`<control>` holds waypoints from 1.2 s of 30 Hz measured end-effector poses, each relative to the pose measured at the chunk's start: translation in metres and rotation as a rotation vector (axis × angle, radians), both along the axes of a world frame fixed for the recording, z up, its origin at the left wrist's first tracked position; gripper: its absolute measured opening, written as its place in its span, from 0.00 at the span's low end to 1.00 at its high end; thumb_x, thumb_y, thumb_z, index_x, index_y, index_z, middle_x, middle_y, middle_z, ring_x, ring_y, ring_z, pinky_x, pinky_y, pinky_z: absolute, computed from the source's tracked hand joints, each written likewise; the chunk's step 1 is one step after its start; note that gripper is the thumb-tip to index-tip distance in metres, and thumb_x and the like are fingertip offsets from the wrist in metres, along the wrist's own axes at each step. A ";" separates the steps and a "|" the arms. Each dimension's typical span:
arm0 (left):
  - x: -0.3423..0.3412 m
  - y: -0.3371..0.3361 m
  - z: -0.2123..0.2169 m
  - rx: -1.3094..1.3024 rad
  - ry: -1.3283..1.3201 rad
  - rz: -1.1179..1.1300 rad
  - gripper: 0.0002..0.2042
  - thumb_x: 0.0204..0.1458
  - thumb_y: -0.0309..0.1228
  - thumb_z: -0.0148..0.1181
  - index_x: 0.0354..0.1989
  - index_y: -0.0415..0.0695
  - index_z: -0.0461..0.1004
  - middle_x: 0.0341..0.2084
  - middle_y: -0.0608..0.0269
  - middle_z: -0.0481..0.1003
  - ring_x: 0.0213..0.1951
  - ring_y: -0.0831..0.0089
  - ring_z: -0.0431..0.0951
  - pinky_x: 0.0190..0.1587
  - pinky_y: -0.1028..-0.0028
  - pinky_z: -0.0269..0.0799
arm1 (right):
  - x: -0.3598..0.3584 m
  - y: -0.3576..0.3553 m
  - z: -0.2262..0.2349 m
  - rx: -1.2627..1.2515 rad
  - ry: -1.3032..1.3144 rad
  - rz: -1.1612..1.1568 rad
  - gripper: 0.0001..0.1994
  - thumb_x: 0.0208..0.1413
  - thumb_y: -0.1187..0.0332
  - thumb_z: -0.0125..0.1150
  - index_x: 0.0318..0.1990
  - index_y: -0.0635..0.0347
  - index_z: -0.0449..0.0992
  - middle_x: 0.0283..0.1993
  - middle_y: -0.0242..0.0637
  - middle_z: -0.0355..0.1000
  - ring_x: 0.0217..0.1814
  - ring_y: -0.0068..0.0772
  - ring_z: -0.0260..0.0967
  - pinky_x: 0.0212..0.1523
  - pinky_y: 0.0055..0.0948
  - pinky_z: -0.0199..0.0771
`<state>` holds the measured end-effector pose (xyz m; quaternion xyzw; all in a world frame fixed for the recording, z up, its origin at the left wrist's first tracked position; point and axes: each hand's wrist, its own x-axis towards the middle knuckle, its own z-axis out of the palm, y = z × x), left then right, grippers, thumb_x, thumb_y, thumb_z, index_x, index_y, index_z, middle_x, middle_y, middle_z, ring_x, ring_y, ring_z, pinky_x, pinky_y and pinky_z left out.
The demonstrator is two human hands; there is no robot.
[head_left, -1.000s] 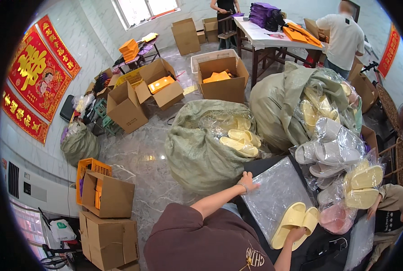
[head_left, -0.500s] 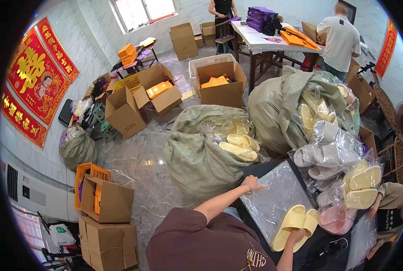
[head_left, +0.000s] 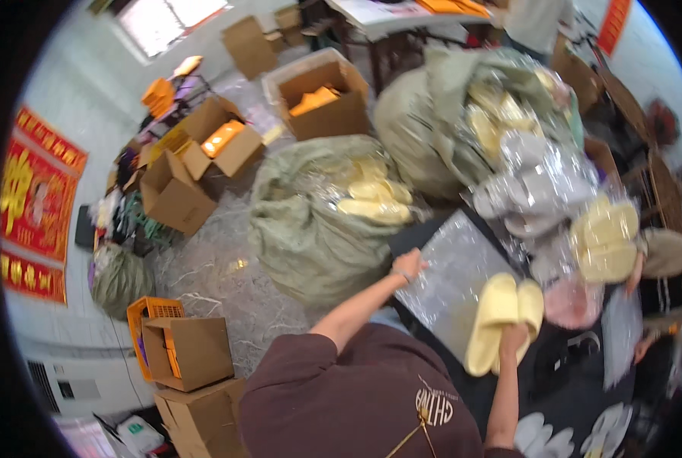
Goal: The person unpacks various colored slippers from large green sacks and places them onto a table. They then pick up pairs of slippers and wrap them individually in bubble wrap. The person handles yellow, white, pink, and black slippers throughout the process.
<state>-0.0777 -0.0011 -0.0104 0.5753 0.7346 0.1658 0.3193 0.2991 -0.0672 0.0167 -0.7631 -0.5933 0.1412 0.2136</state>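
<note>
A pair of pale yellow slippers (head_left: 484,336) is in my right hand (head_left: 513,337), which grips them by their straps at the lower right part of a stack of clear plastic bags (head_left: 452,267). My left hand (head_left: 410,265) is closed at the bags' upper left edge, its fingertips pinching the plastic; motion blur softens them. The bags lie flat on a black table top (head_left: 433,336). Beside them on the right are bagged grey slippers (head_left: 536,187), bagged yellow slippers (head_left: 604,240) and a bagged pink pair (head_left: 574,304).
Two big green woven sacks, one in front (head_left: 303,237) and one behind (head_left: 417,122), hold bagged yellow slippers. Cardboard boxes (head_left: 196,351) stand on the left. A co-worker's hand (head_left: 637,278) is at the right, near more clear bags (head_left: 620,336). White slippers (head_left: 543,439) lie at the lower edge.
The view has turned and shifted, so white slippers now show at the lower edge. My right hand still holds the yellow slippers over the bags. My left hand's fingers have curled at the bag edge.
</note>
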 end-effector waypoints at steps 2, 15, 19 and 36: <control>0.000 0.001 0.004 0.004 0.018 -0.016 0.21 0.47 0.45 0.59 0.33 0.37 0.65 0.31 0.40 0.74 0.37 0.44 0.74 0.40 0.54 0.68 | -0.042 0.008 0.040 0.055 -0.037 0.127 0.06 0.37 0.74 0.55 0.25 0.68 0.72 0.26 0.53 0.69 0.32 0.57 0.66 0.34 0.46 0.65; -0.005 0.005 0.000 0.025 -0.091 -0.022 0.18 0.43 0.40 0.63 0.28 0.38 0.65 0.25 0.47 0.72 0.29 0.52 0.72 0.33 0.62 0.66 | -0.144 0.015 -0.026 0.168 -0.190 0.285 0.07 0.36 0.68 0.59 0.24 0.63 0.75 0.28 0.46 0.71 0.29 0.47 0.70 0.32 0.41 0.72; -0.007 0.003 -0.007 -0.007 -0.073 -0.032 0.18 0.45 0.42 0.62 0.29 0.39 0.65 0.26 0.48 0.73 0.32 0.50 0.73 0.34 0.60 0.67 | -0.077 -0.009 -0.032 -0.023 -0.257 0.154 0.06 0.37 0.68 0.60 0.22 0.61 0.75 0.25 0.44 0.71 0.30 0.46 0.71 0.31 0.41 0.72; 0.055 0.004 0.075 0.683 0.528 -0.511 0.12 0.46 0.33 0.53 0.38 0.41 0.71 0.44 0.52 0.70 0.48 0.58 0.69 0.48 0.63 0.61 | 0.029 -0.045 -0.014 -0.275 -0.117 0.004 0.18 0.45 0.69 0.57 0.44 0.70 0.67 0.47 0.52 0.65 0.49 0.55 0.62 0.48 0.44 0.64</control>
